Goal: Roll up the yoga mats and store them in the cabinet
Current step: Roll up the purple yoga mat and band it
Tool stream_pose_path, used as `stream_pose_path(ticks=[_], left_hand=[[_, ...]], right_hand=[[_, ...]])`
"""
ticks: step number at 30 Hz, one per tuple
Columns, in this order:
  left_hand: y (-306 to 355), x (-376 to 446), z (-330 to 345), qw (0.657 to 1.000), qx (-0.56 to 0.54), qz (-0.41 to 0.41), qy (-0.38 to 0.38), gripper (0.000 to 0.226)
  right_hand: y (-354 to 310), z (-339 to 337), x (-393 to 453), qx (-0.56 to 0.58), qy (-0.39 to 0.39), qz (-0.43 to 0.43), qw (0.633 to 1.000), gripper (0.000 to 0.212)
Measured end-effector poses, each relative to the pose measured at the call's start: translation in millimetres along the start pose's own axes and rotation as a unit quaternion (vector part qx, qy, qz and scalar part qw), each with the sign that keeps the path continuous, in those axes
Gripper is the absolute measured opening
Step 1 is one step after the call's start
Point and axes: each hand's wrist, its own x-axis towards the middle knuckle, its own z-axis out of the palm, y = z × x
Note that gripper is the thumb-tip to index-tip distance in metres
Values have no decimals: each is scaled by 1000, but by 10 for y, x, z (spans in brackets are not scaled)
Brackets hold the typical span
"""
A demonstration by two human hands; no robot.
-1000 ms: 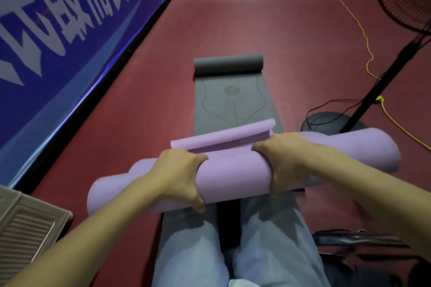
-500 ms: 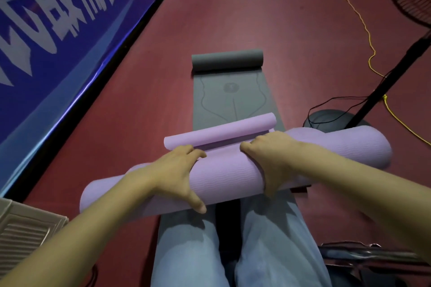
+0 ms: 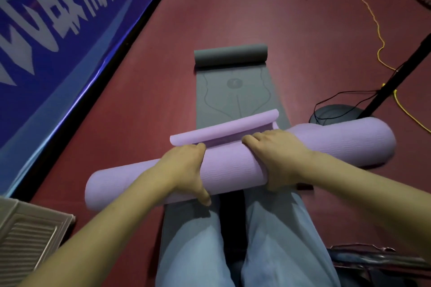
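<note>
the red floor (image 3: 291,18) gives the most open room, ahead and to the right of the grey mat (image 3: 235,95). the left is shut in by the blue banner (image 3: 58,30) along the wall, whose dark base edge runs close beside the mats. the grey mat lies flat lengthwise under the person's knees, its far end already curled into a short roll. kneeling on it means it cannot be rolled the whole way until the person shifts off.

the purple mat (image 3: 233,165) lies crosswise over the grey one, near the knees, almost fully rolled, with its last flap standing loose on the far side. the left hand (image 3: 184,170) and the right hand (image 3: 279,158) both clasp the middle of the roll, fingers over the top and thumbs underneath. with only the middle held, the long ends could likely slacken or telescope, and the flap may spring open if the hold eases.

the roll's right end sits near the fan base (image 3: 335,114) and its black cable (image 3: 345,95); swinging it up could snag these. the yellow cord (image 3: 377,37) is a trip risk farther right. no cabinet is in view.
</note>
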Motion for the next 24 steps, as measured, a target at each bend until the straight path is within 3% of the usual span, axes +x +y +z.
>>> stream_pose_path(ticks=[2,4,7,11,13,16,18,20,22,24], left_hand=[[118,-11,119,997,26,-12,71,97],[209,-6,175,994,52,-13,91,102],[167,96,36,996,61,-5,71,97],[48,211,-153,998,54,2,29,91],[19,195,-129,999,36,6,31,97],[-16,122,-26,999,-3,1,39,129],[-54,117,23,998,10,2,55,125],[-92,195,-12,998,21,6,62,107],[-139,331,-100,999,36,12,33,104],[-164,443,-176,999,46,18,-3,103]], right_hand=[[93,-145,128,40,-44,6,998,94],[181,-173,174,62,-73,11,995,101],[190,-60,150,69,-46,22,996,97],[76,106,82,-2,34,25,999,87],[71,26,110,2,21,24,999,85],[120,-254,241,67,-47,35,996,83],[93,-289,298,63,-59,40,995,80],[18,-162,291,41,-11,39,998,78],[-33,19,268,22,66,33,997,78],[-4,94,281,12,88,28,996,77]])
